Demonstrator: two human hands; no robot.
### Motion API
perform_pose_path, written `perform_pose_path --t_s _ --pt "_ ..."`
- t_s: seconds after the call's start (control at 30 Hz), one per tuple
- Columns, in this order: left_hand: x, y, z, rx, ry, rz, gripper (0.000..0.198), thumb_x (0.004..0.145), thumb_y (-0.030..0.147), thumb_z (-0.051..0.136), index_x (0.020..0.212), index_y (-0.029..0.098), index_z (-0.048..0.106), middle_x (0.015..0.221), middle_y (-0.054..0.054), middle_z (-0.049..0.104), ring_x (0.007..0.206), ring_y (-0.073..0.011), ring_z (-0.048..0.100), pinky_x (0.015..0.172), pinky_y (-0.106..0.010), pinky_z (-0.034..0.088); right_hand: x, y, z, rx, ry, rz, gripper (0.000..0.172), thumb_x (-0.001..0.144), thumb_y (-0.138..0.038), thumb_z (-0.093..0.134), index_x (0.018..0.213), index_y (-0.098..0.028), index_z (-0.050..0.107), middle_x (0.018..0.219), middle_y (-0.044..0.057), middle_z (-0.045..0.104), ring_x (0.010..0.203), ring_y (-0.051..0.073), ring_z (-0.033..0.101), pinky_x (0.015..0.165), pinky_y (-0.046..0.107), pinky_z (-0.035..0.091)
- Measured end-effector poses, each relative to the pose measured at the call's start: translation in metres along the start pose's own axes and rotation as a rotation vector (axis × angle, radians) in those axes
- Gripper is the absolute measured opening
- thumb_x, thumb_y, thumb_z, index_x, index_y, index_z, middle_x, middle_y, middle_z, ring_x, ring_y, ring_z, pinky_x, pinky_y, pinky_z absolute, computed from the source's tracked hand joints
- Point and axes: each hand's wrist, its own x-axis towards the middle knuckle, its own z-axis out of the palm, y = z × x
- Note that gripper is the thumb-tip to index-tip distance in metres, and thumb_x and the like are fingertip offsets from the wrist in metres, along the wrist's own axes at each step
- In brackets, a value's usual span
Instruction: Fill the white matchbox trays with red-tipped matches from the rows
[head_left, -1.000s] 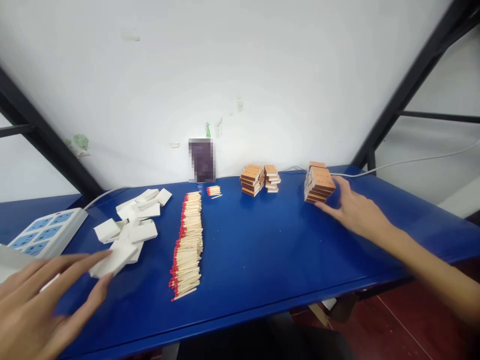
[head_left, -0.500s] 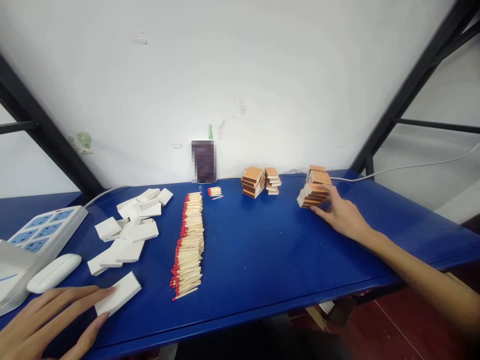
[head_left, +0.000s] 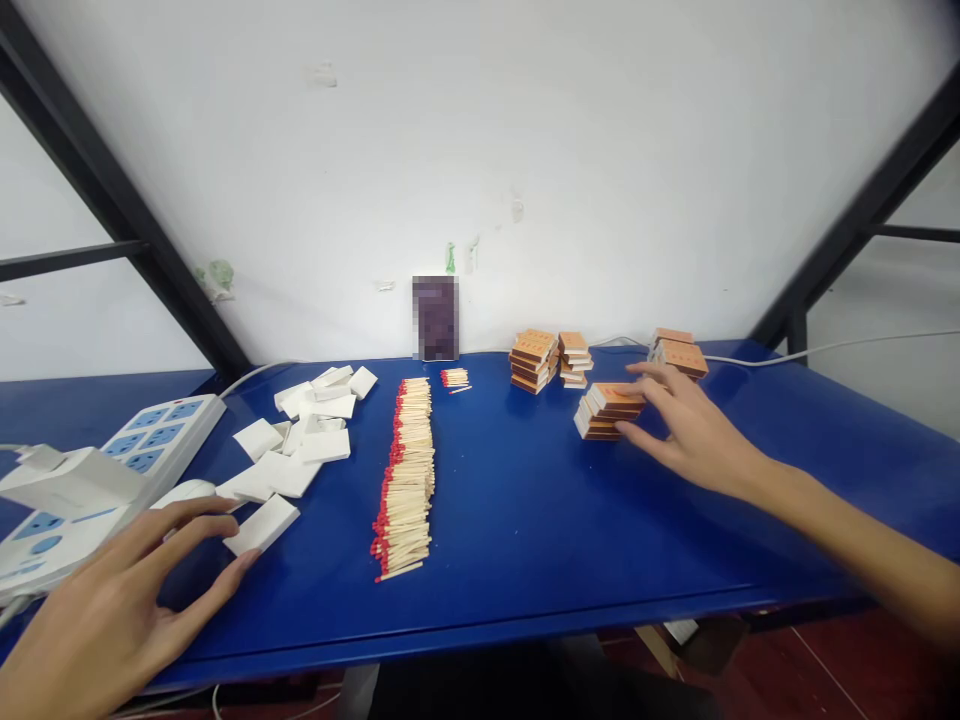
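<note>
My left hand (head_left: 142,580) is at the left, with its thumb and fingertips at the edges of a white matchbox tray (head_left: 264,524) that lies by the pile. Behind it are several loose white trays (head_left: 291,472). My right hand (head_left: 686,430) reaches in from the right. Its thumb and fingers are at the right end of a short stack of orange-topped matchboxes (head_left: 600,418). A long row of red-headed matches (head_left: 411,470) lies between the hands, and a small bunch of matches (head_left: 454,378) sits behind it.
Further matchbox stacks stand at the back, one pair at the middle (head_left: 534,350) and others (head_left: 679,355) behind my right hand. A power strip (head_left: 161,445) with a plugged-in white adapter is at the left. The blue table (head_left: 502,560) meets a white wall behind.
The view has swung left. My left hand has brought the white tray up to the pile. My right hand has drawn the matchbox stack left, away from the stacks behind it.
</note>
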Motion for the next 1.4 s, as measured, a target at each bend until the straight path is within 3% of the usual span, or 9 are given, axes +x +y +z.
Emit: perform_pose_path --t_s 0.1,0.17,0.27,0.4,0.57,0.77,1.03,1.23,1.4 --pt "0.022 0.024 -0.012 -0.181 0.157 -0.074 0.05 0.081 0.051 0.054 0.122 0.079 0.048 0.116 0.028 0.07 0.1 -0.0302 0.071 0.085 -0.047 0.055 0.007 0.003 -0.006 0.045 -0.033 -0.021 0.028 0.097 -0.043 0.049 0.115 -0.024 0.059 0.127 0.014 0.065 0.117 0.033 0.059 0.099 0.051 0.046" --pt "0.043 0.039 -0.021 -0.244 0.155 -0.034 0.028 0.082 0.047 0.056 0.103 0.062 0.068 0.102 0.016 0.075 0.094 -0.0278 0.071 0.08 -0.041 0.055 0.011 0.002 -0.011 0.039 -0.031 -0.033 0.026 0.098 -0.043 0.048 0.111 -0.025 0.062 0.114 0.012 0.07 0.113 0.033 0.059 0.097 0.051 0.045" --pt "0.079 0.061 -0.032 -0.297 0.164 0.086 0.013 0.086 0.043 0.058 0.088 0.037 0.069 0.096 0.004 0.075 0.088 -0.0249 0.07 0.081 -0.037 0.053 0.018 -0.009 -0.02 0.037 0.06 -0.084 0.029 0.097 -0.045 0.051 0.112 -0.024 0.065 0.107 0.011 0.072 0.109 0.034 0.058 0.094 0.051 0.045" --pt "0.129 0.093 -0.021 -0.29 0.178 0.017 0.028 0.094 0.042 0.048 0.086 0.023 0.066 0.082 -0.003 0.072 0.072 -0.0213 0.064 0.069 -0.033 0.049 0.035 -0.042 -0.019 0.102 0.212 -0.131 0.026 0.094 -0.039 0.06 0.114 -0.024 0.066 0.108 0.01 0.07 0.101 0.031 0.06 0.087 0.046 0.049" --pt "0.197 0.113 0.025 -0.225 -0.12 0.094 0.036 0.095 0.044 0.044 0.103 0.02 0.071 0.096 -0.007 0.076 0.085 -0.0262 0.069 0.077 -0.036 0.05 0.071 -0.084 0.03 0.324 0.061 -0.188 0.03 0.092 -0.021 0.06 0.121 -0.024 0.067 0.113 0.011 0.064 0.101 0.025 0.064 0.087 0.042 0.053" --pt "0.268 0.111 0.069 -0.231 -0.346 0.229 0.051 0.09 0.05 0.061 0.127 0.016 0.067 0.122 -0.01 0.074 0.108 -0.027 0.07 0.09 -0.033 0.052 0.108 -0.097 0.1 0.468 -0.045 -0.075 0.038 0.082 -0.015 0.07 0.12 -0.017 0.071 0.105 0.01 0.064 0.094 0.023 0.064 0.088 0.04 0.054" --pt "0.295 0.119 0.098 -0.153 -0.541 0.334 0.033 0.096 0.044 0.066 0.108 0.014 0.068 0.108 -0.008 0.071 0.097 -0.0215 0.069 0.09 -0.044 0.056 0.122 -0.098 0.123 0.48 -0.014 0.05 0.032 0.081 -0.014 0.069 0.113 -0.013 0.071 0.106 0.012 0.067 0.098 0.024 0.064 0.095 0.041 0.05" --pt "0.299 0.124 0.105 -0.164 -0.505 0.429 0.028 0.093 0.04 0.068 0.105 0.015 0.07 0.101 -0.006 0.073 0.094 -0.0205 0.068 0.089 -0.041 0.054 0.125 -0.103 0.117 0.517 0.056 0.109 0.033 0.074 -0.013 0.068 0.107 -0.016 0.069 0.101 0.008 0.066 0.097 0.023 0.063 0.094 0.038 0.05" --pt "0.3 0.125 0.108 -0.19 -0.469 0.43 0.018 0.076 0.032 0.074 0.089 0.019 0.077 0.077 -0.004 0.074 0.076 -0.0228 0.068 0.071 -0.031 0.049 0.133 -0.11 0.114 0.571 0.098 0.185 0.031 0.075 -0.019 0.066 0.106 -0.014 0.068 0.104 0.009 0.068 0.093 0.023 0.063 0.091 0.038 0.049"
